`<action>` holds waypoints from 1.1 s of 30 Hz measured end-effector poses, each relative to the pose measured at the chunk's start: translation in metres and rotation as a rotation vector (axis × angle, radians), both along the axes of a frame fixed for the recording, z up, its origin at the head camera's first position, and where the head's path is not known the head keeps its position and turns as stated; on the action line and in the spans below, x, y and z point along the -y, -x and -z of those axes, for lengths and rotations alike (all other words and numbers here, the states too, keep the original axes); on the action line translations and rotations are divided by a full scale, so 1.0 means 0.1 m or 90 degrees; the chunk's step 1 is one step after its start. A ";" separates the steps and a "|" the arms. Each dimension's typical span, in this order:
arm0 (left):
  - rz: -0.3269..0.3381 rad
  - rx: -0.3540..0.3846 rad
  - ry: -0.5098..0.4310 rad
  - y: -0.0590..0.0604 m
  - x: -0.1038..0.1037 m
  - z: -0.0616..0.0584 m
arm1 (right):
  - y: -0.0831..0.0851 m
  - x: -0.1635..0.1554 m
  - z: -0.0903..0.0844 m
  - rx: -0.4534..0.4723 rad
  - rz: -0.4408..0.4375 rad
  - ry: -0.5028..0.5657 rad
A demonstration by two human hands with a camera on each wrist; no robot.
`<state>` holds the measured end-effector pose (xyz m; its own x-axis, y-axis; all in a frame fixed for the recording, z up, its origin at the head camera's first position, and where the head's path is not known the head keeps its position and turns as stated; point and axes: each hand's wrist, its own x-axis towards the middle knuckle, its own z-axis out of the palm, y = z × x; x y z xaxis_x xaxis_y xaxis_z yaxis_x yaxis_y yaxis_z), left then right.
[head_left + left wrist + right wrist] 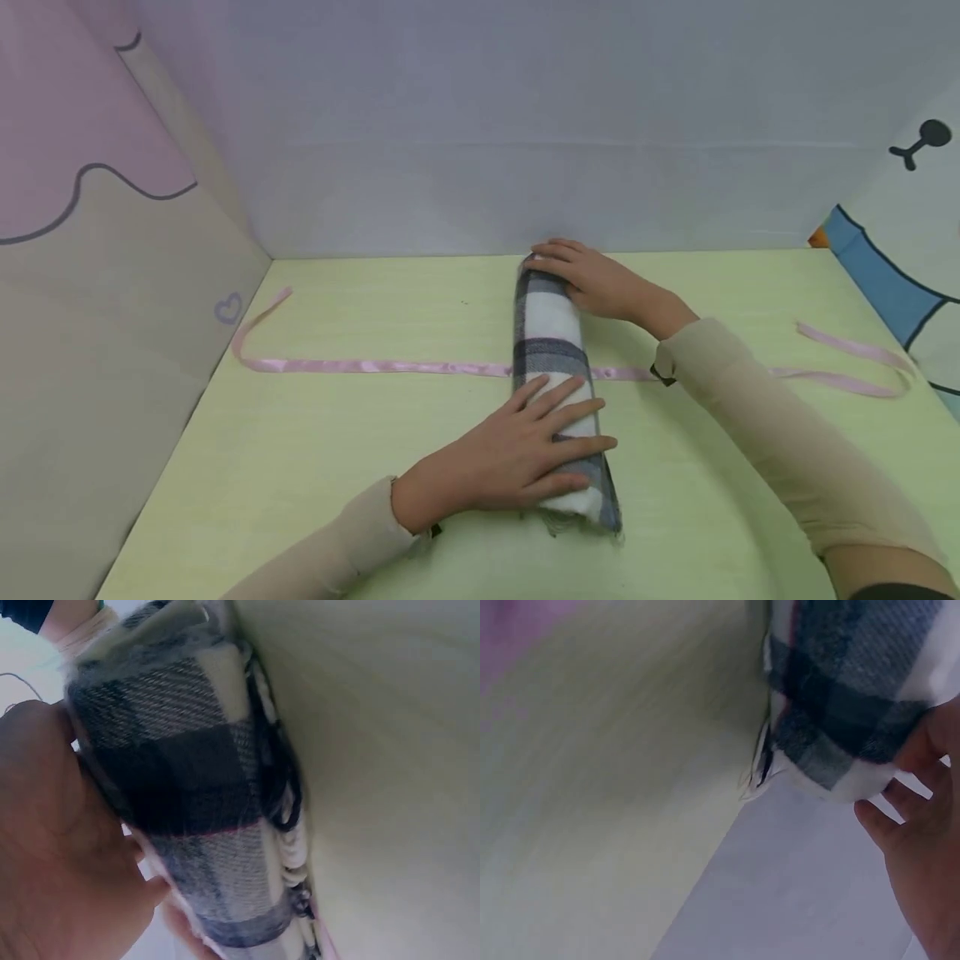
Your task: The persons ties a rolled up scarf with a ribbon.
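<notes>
A plaid scarf, already rolled tight, lies across a pink ribbon on the green table. The left hand presses its near end with fingers spread flat; the right hand lies over the far end. The ribbon remains untied.

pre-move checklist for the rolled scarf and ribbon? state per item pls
1. Scarf fully rolled, lying on the table: ok.
2. Left hand flat on the near end of the roll: ok.
3. Right hand resting on the far end: ok.
4. Ribbon passes under the roll, showing on both sides: ok.
5. Ribbon centred under the roll: cannot tell.
6. Ribbon tails free of both hands: ok.
</notes>
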<state>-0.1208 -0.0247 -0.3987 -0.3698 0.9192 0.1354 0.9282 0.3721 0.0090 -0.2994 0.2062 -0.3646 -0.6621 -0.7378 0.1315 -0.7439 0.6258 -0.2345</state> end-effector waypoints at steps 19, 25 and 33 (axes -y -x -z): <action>-0.009 0.103 0.033 0.00 0.02 0.09 | -0.26 0.20 0.29 0.124 0.087 -0.039; -0.012 0.121 0.034 0.01 0.05 0.05 | -0.35 0.29 0.28 0.098 0.104 -0.078; -0.006 0.140 0.024 0.03 0.00 0.08 | -0.44 0.33 0.34 0.037 0.106 -0.135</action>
<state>-0.1240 -0.0244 -0.4062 -0.3958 0.9182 0.0151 0.9015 0.3853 0.1972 -0.2554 0.1729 -0.3986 -0.7786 -0.6251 -0.0557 -0.6157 0.7780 -0.1249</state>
